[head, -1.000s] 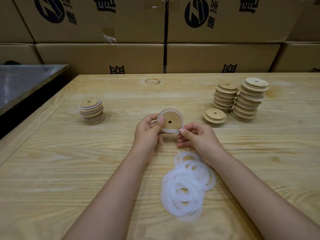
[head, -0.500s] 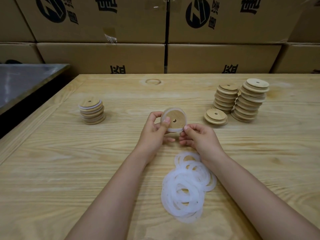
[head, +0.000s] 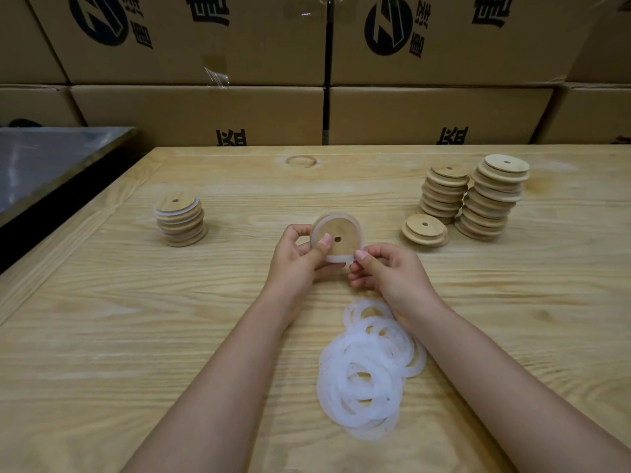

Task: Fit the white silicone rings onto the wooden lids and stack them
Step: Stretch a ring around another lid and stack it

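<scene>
A round wooden lid (head: 341,233) with a small centre hole is held up over the table, a white silicone ring (head: 336,258) around its rim. My left hand (head: 300,259) grips the lid's left side, thumb pressed on its face. My right hand (head: 386,271) pinches the ring at the lid's lower right edge. A heap of several loose white rings (head: 367,370) lies on the table under my right forearm. A short stack of lids with rings (head: 180,220) stands at the left. Two tall stacks of bare lids (head: 444,194) (head: 491,198) stand at the right, with a low pile (head: 425,230) in front.
The wooden table (head: 136,319) stretches wide around the hands. A dark metal surface (head: 44,162) adjoins its far left corner. Stacked cardboard boxes (head: 205,110) form a wall behind the table's far edge.
The lid has shifted slightly right and turned in my hands. My left thumb has slid further onto its face, and my right fingers stay at the ring's lower edge.
</scene>
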`<state>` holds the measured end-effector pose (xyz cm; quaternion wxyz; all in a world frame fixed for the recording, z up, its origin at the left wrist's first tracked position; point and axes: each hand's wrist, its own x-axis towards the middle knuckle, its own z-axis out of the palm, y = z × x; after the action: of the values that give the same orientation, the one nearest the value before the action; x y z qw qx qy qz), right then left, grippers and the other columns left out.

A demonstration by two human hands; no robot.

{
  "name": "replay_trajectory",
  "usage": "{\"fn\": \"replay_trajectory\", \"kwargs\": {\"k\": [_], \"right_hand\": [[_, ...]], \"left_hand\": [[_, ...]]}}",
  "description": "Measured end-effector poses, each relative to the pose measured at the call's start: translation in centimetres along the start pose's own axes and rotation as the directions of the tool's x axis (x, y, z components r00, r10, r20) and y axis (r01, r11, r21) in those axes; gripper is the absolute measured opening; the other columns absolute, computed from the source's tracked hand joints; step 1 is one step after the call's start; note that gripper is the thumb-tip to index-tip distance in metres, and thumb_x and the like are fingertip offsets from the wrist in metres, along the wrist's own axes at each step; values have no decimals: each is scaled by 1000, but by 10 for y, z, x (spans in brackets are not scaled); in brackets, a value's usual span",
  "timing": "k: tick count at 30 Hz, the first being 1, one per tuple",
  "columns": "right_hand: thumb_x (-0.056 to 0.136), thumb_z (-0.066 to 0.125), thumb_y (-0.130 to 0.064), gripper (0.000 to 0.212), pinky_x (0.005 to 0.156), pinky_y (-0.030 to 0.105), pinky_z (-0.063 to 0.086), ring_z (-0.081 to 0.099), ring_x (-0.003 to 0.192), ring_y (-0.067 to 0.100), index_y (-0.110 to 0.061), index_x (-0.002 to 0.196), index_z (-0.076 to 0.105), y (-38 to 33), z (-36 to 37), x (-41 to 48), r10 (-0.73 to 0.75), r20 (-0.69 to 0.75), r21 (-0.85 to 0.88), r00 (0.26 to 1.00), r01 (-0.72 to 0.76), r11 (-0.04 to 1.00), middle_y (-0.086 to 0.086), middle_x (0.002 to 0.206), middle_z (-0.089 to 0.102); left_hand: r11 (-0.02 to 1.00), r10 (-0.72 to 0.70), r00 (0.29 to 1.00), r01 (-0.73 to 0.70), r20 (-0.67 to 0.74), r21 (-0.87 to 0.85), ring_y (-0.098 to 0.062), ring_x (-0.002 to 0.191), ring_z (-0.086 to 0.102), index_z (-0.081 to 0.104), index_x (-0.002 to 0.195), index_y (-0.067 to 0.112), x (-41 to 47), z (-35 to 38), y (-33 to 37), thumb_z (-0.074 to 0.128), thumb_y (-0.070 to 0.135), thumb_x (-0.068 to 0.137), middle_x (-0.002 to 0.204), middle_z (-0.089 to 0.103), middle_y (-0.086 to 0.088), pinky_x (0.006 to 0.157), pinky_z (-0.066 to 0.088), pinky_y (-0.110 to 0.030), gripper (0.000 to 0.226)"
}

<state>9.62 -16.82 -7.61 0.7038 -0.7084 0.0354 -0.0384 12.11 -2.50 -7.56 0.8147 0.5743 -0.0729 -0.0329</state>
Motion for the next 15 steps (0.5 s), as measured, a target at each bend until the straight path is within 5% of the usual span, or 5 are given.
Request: {"fn": "replay_trajectory", "kwargs": {"k": [7,15], "right_hand": [[93,57,-14,14,59,22,52,60,53,10,-15,79,60,-3,1,-1,-93,-27,-184,995,87,979,-2,61,64],[93,59,-15,16,67,31,54,62,60,19,-9,79,65,0,-1,-2,-33,-32,35,999,35,999,-1,57,62]], "left_hand": [[979,-98,995,92,-25,-183,-24,71,71,49,97,7,1,1,3,58,11,91,81,72,-11,71,60,-34,11],[963,-142,987,156,80,-219,-23,80,71,45,104,5,1,2,3,52,9,94,94,69,-15,74,59,-32,13]]}}
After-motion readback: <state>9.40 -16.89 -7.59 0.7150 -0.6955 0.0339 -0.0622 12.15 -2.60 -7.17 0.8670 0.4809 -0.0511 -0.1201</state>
